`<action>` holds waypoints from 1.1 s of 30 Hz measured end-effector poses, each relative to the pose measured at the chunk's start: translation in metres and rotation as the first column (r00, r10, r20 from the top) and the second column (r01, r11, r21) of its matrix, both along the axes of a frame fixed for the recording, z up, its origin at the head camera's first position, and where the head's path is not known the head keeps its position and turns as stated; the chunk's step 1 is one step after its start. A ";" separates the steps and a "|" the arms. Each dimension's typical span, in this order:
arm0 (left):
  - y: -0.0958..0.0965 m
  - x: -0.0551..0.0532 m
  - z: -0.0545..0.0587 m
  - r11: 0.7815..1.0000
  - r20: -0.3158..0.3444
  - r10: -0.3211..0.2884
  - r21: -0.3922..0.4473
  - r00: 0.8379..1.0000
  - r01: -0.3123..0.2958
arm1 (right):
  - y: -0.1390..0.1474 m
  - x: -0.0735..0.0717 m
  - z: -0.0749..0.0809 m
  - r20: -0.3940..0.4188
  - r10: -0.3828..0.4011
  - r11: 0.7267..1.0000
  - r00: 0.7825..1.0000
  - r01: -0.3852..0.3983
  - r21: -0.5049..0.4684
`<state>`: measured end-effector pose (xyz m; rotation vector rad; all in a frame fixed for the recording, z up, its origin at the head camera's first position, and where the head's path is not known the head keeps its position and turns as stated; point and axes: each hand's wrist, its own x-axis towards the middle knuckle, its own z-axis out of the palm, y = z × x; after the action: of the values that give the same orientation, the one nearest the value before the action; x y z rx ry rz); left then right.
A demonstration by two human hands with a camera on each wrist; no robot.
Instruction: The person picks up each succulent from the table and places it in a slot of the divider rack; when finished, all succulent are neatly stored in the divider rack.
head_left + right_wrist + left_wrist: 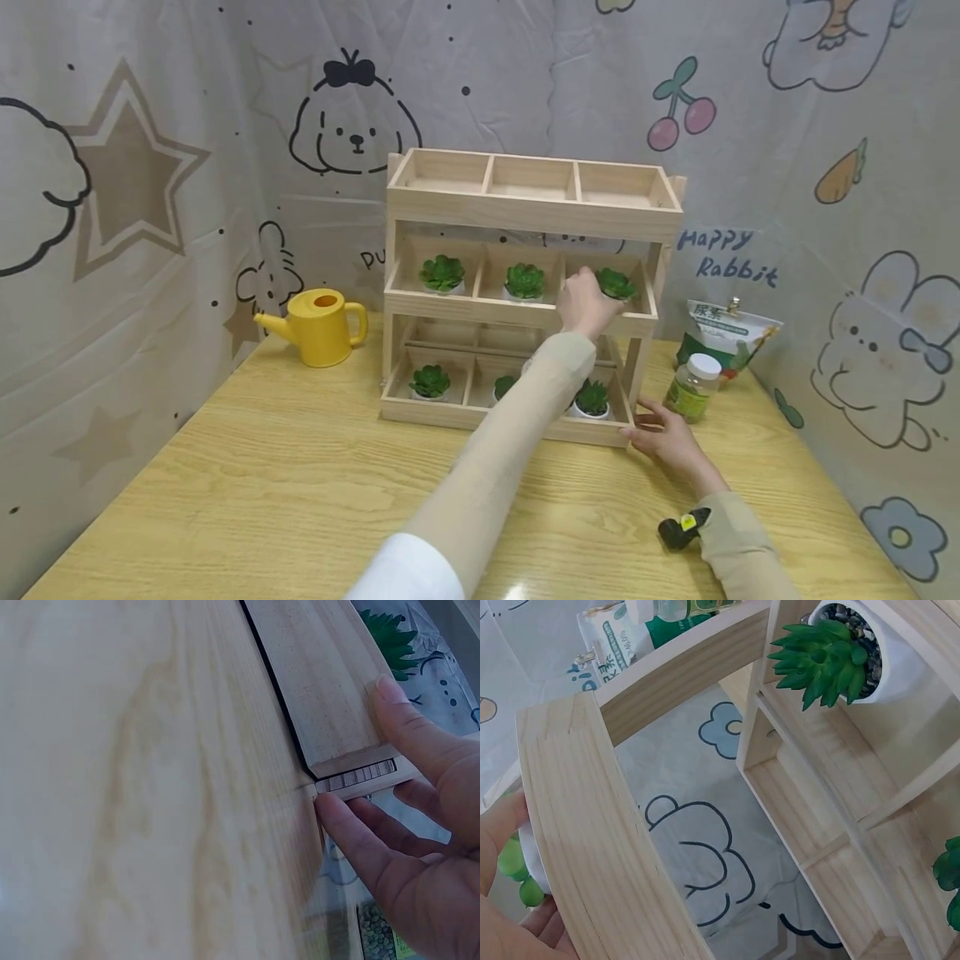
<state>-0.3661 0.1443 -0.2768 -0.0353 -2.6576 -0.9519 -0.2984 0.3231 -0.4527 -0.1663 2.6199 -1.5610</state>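
Observation:
A three-tier wooden plant shelf (525, 221) stands on the table. My left hand (588, 304) reaches to the middle tier's right compartment and holds a potted succulent (617, 283); in the left wrist view, its white pot (534, 859) shows between thumb and fingers, partly hidden by the front board (607, 825). Down at the shelf's lower right corner, my right hand (667, 437) grips the wood, its thumb (397, 701) on the front board (322, 682) and the index finger at the board's end. Beside the left hand, another succulent (525, 282) sits in the middle compartment.
The middle tier's left compartment holds a succulent (442, 273). More succulents (430, 382) stand in the bottom tier, one partly behind my left arm. A yellow watering can (322, 329) is at left. White-lidded jar (693, 387), standing bag (723, 333) and black-yellow object (684, 529) lie right.

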 end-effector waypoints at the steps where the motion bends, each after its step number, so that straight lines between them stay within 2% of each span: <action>1: 0.000 0.000 0.000 1.000 0.003 0.005 -0.007 1.000 -0.005 | 0.000 0.000 0.000 0.004 -0.004 1.000 1.000 0.004 0.000; 7: 0.000 0.000 -0.001 0.999 0.018 0.010 -0.034 1.000 -0.009 | -0.001 0.001 -0.001 -0.001 -0.001 1.000 1.000 0.001 -0.029; 14: 0.001 0.001 -0.001 0.994 0.038 0.004 -0.107 0.999 0.000 | 0.000 -0.001 -0.002 -0.017 0.000 1.000 1.000 0.000 -0.005; 19: 0.000 0.003 -0.001 0.994 0.046 -0.012 -0.105 0.999 0.016 | 0.001 0.000 0.000 -0.010 0.001 1.000 1.000 -0.001 0.002; 27: -0.002 0.004 -0.002 0.988 0.051 -0.046 -0.143 0.998 0.053 | 0.000 0.002 0.001 -0.015 -0.004 0.998 1.000 0.005 0.066; 33: -0.004 0.005 -0.003 0.985 0.066 -0.067 -0.155 0.996 0.076 | -0.001 0.002 0.001 -0.016 -0.002 0.998 1.000 0.003 0.067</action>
<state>-0.3615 0.1408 -0.2797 -0.1412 -2.7992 -0.7730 -0.2967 0.3224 -0.4517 -0.1724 2.6816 -1.4759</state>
